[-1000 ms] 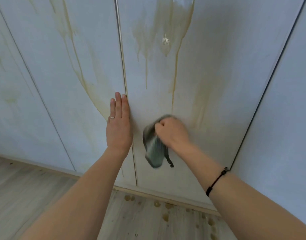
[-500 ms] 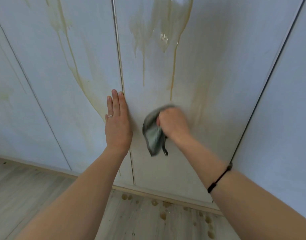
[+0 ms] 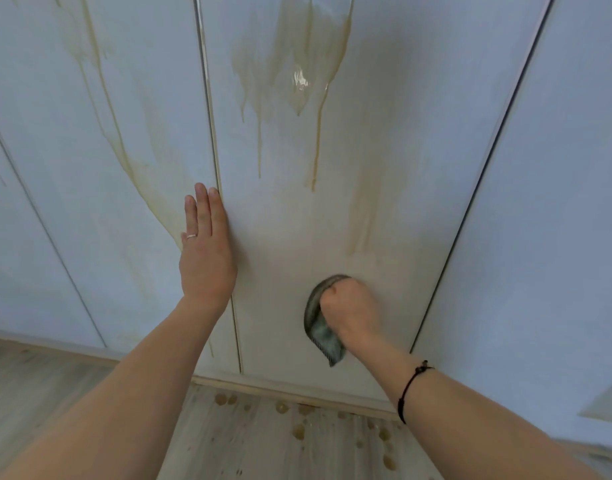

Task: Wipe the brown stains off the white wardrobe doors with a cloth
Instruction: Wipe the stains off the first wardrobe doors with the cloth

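White wardrobe doors (image 3: 418, 109) fill the view. Brown stains (image 3: 308, 60) run down the middle door in drips, and a long streak (image 3: 124, 157) crosses the door to its left. My right hand (image 3: 353, 310) grips a grey-green cloth (image 3: 320, 327) and holds it against the lower part of the middle door. My left hand (image 3: 204, 251) lies flat with straight fingers on the doors, at the seam between the left and middle doors.
A wooden plinth (image 3: 297, 389) runs under the doors. Brown drops (image 3: 297, 431) lie on the pale wood floor (image 3: 38, 393) below the middle door. A dark gap (image 3: 484, 174) separates the middle door from the right door.
My right hand has carried the cloth rightwards and down the middle door. The left hand stays flat at the seam.
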The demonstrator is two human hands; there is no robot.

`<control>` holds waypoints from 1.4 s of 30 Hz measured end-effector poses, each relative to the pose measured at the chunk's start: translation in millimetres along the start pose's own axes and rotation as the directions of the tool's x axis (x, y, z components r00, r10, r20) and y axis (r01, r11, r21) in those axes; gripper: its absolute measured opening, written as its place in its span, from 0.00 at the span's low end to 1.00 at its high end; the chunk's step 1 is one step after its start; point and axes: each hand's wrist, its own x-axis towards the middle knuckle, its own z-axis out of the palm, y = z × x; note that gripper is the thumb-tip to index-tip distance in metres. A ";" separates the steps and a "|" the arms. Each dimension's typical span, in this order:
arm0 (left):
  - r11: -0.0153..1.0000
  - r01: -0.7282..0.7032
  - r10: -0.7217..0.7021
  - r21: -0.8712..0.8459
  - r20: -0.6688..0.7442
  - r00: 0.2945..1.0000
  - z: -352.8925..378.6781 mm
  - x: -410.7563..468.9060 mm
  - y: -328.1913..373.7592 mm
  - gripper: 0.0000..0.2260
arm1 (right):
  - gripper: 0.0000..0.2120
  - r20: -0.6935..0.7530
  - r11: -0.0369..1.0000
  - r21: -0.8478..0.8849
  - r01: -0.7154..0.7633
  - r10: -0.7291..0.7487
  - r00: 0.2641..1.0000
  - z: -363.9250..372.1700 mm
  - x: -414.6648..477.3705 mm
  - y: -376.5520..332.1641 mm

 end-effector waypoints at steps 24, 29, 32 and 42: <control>1.000 0.011 -0.011 -0.015 -0.017 1.000 1.3 1.2 -1.5 0.48 | 0.16 -0.119 0.997 0.077 0.003 0.006 0.993 -7.2 2.4 3.4; 1.000 0.009 -0.009 -0.028 0.010 1.000 0.2 0.6 0.3 0.49 | 0.13 0.065 0.997 0.058 -0.052 0.048 0.997 -14.4 0.6 19.1; 1.000 0.008 -0.008 -0.026 0.015 1.000 -0.7 1.3 1.4 0.48 | 0.14 -0.243 0.957 0.288 0.025 0.048 0.969 -57.8 27.4 -11.2; 0.999 0.012 -0.011 -0.032 0.037 0.999 -6.3 -0.8 4.8 0.44 | 0.10 0.066 0.995 -0.086 -0.048 0.054 0.996 -21.5 -4.6 37.2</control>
